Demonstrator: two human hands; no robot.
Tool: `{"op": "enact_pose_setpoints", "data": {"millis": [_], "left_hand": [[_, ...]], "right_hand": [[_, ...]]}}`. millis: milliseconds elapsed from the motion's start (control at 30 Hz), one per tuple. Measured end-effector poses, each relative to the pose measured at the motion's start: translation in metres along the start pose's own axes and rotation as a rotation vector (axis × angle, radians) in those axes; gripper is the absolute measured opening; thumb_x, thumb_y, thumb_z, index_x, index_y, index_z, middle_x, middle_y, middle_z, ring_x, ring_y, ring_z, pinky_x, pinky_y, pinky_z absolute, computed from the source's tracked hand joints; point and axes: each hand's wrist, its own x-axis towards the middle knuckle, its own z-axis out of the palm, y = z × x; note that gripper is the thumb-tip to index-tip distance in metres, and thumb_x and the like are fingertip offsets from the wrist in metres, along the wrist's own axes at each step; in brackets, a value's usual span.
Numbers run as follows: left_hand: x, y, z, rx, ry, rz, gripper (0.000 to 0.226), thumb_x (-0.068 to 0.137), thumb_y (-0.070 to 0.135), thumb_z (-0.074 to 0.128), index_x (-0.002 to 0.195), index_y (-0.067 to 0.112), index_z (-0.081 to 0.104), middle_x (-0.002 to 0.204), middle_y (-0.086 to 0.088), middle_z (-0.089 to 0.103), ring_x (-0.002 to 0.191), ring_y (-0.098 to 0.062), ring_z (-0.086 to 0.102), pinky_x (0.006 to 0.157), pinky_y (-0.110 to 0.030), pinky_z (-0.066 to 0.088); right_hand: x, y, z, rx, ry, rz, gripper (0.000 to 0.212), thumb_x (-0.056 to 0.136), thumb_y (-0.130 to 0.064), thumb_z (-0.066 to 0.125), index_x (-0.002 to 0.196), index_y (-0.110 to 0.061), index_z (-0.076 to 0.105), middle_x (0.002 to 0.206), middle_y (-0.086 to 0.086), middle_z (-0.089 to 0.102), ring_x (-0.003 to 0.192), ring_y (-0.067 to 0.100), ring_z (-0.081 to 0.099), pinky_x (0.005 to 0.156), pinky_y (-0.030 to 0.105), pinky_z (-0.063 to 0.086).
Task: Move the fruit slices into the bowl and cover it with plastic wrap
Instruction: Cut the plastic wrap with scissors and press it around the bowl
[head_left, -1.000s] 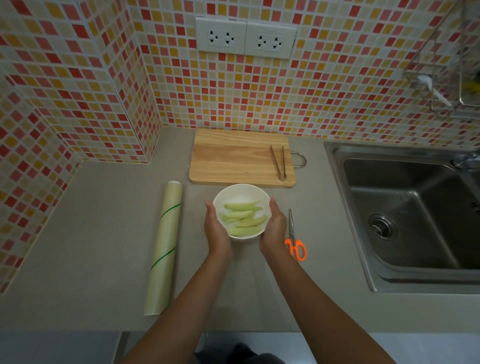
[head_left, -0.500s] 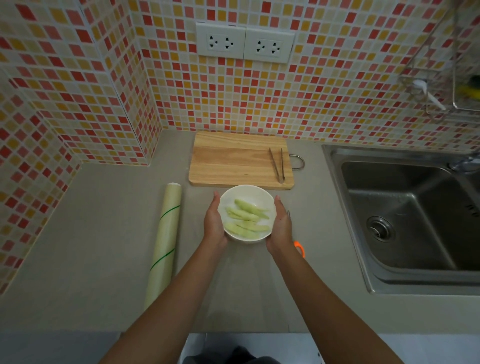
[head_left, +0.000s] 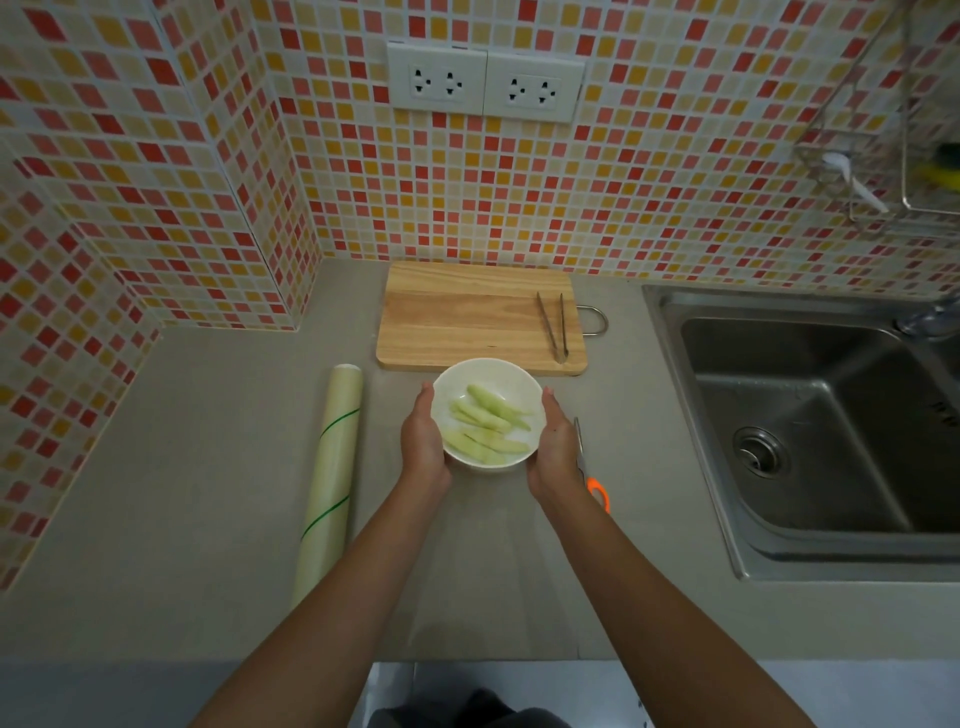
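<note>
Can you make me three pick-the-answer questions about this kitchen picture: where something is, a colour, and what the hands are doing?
1. Where do the tongs lie?
A. on the board
B. in the sink
C. in the bowl

2. What colour is the scissors handle?
A. blue
B. orange
C. green

3. What are the hands doing?
A. cutting fruit
B. pulling wrap
C. holding the bowl

Answers:
1 A, they rest at the board's right end.
2 B, orange shows beside the right hand.
3 C, the left hand and the right cup the bowl of slices.
</note>
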Motion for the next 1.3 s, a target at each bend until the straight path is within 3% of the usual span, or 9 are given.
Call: {"op": "enact_pose_setpoints", "data": {"millis": [167,333,433,567,867,1067,1167,1233,1300], "left_hand": [[0.006,0.006,0.003,0.098,-0.024,0.048,0.031,0.091,0.047,0.055,0.09,0.021,0.071,0.088,-0.003,0.076,0.086,-0.022,0.071,0.08,-0.036,0.056],[0.011,0.002,0.003,0.146,0.034,0.087,0.032,0.093,0.046,0.052,0.087,0.02,0.069,0.091,-0.005,0.073,0.089,-0.025,0.068,0.086,-0.039,0.054],[0.016,0.001,0.003,0.234,0.051,0.098,0.043,0.097,0.051,0.043,0.099,0.015,0.067,0.1,-0.008,0.071,0.097,-0.027,0.066,0.092,-0.042,0.053],[0.021,0.003,0.006,0.318,0.071,0.145,0.046,0.1,0.05,0.035,0.097,0.013,0.062,0.098,-0.009,0.066,0.091,-0.026,0.063,0.083,-0.036,0.052],[0.029,-0.006,0.007,0.327,0.079,0.157,0.043,0.101,0.046,0.036,0.077,0.021,0.061,0.08,0.0,0.065,0.08,-0.02,0.062,0.069,-0.03,0.051],[0.03,-0.013,0.002,0.324,0.082,0.197,0.044,0.102,0.045,0.034,0.096,0.013,0.064,0.097,-0.007,0.068,0.094,-0.025,0.064,0.082,-0.033,0.051],[0.029,-0.015,0.0,0.294,0.067,0.217,0.045,0.102,0.047,0.034,0.108,0.016,0.066,0.11,-0.007,0.07,0.103,-0.023,0.065,0.092,-0.037,0.052],[0.029,-0.014,-0.002,0.243,0.068,0.209,0.054,0.1,0.052,0.036,0.12,0.013,0.066,0.117,-0.006,0.07,0.108,-0.022,0.065,0.097,-0.038,0.051],[0.031,-0.012,-0.002,0.197,0.066,0.228,0.054,0.1,0.053,0.035,0.127,0.015,0.063,0.123,-0.004,0.067,0.114,-0.019,0.063,0.096,-0.032,0.05]], "right_hand": [[0.0,-0.008,0.001,0.02,-0.014,-0.019,0.035,0.097,-0.037,0.045,0.096,-0.011,0.07,0.098,0.012,0.07,0.094,0.028,0.066,0.092,0.044,0.049],[0.006,-0.004,0.004,-0.069,0.041,0.008,0.038,0.097,-0.042,0.044,0.089,-0.015,0.071,0.089,0.007,0.074,0.086,0.024,0.07,0.077,0.036,0.056],[0.012,0.0,0.002,-0.099,0.045,-0.008,0.041,0.098,-0.044,0.043,0.09,-0.015,0.071,0.085,0.004,0.075,0.081,0.019,0.071,0.065,0.029,0.055],[0.018,0.001,0.001,-0.102,0.06,-0.001,0.042,0.099,-0.041,0.041,0.101,-0.009,0.069,0.102,0.014,0.071,0.094,0.027,0.068,0.083,0.038,0.054],[0.03,0.01,-0.001,-0.178,0.101,-0.049,0.035,0.1,-0.03,0.04,0.1,-0.006,0.066,0.105,0.02,0.066,0.097,0.031,0.062,0.091,0.045,0.05],[0.031,0.01,0.0,-0.171,0.086,-0.082,0.03,0.097,-0.029,0.046,0.091,-0.013,0.071,0.092,0.009,0.069,0.084,0.021,0.064,0.075,0.033,0.051],[0.027,0.009,-0.001,0.038,0.139,-0.091,0.026,0.089,-0.028,0.056,0.087,-0.009,0.073,0.075,-0.002,0.062,0.071,0.015,0.057,0.065,0.025,0.048],[0.025,0.015,-0.003,0.226,0.157,-0.077,0.034,0.093,-0.028,0.052,0.11,-0.003,0.067,0.095,-0.002,0.066,0.083,0.013,0.065,0.07,0.02,0.053],[0.021,0.024,0.0,0.301,0.167,-0.063,0.038,0.097,-0.031,0.046,0.122,-0.007,0.062,0.128,0.005,0.061,0.11,0.018,0.063,0.095,0.033,0.052]]}}
